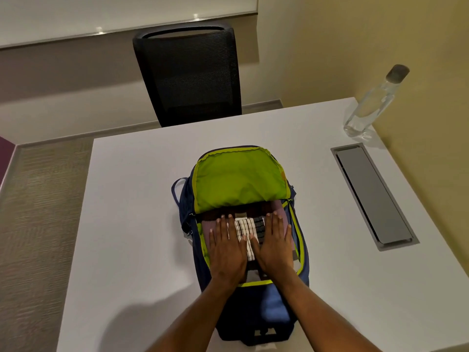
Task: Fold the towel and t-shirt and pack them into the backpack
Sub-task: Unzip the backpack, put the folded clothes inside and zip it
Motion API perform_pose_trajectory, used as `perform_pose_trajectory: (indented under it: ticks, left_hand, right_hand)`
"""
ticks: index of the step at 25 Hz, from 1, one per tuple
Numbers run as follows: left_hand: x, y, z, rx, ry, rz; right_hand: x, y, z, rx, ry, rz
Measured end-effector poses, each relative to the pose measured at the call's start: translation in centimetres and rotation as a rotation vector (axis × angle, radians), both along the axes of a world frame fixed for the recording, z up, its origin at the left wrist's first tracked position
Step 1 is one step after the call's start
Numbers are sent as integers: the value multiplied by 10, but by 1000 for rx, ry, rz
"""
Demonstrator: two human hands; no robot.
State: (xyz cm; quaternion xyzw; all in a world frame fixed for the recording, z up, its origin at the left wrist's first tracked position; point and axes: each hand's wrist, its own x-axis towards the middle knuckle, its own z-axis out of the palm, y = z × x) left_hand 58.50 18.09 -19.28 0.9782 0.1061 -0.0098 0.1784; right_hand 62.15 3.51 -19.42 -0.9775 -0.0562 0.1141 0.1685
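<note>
A navy backpack (274,311) with lime-green lining lies flat on the white table, its flap (238,179) thrown open away from me. Inside the main compartment lies a folded black-and-white striped cloth (247,226) on top of a mauve folded cloth (280,208); which is the towel and which the t-shirt I cannot tell. My left hand (225,247) and my right hand (275,245) lie side by side, palms down, fingers straight, pressing on the folded cloth in the bag.
The white table (132,224) carries a clear glass bottle (370,105) with a grey cap at the far right and a grey cable hatch (373,194) set into its right side. A black mesh chair (189,74) stands behind the far edge.
</note>
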Motion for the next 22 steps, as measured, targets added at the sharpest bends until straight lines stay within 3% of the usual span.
perform_pose_trajectory:
  ticks: [6,9,13,19,22]
  left_hand:
    - [-3,2,-8,23,77,53]
    - [-6,3,-7,-40,26,80]
    - [-22,11,-7,-103,-39,51]
    - [-25,10,-13,-109,57,27]
    - [-18,12,2,-166,-107,44]
  right_hand:
    - [1,-12,-14,-25,114,75]
    - [8,-15,-9,-16,153,81]
    - [-4,-25,-11,47,78,94]
    - [-18,-31,-12,109,100,132]
    - [-2,-34,12,227,-54,92]
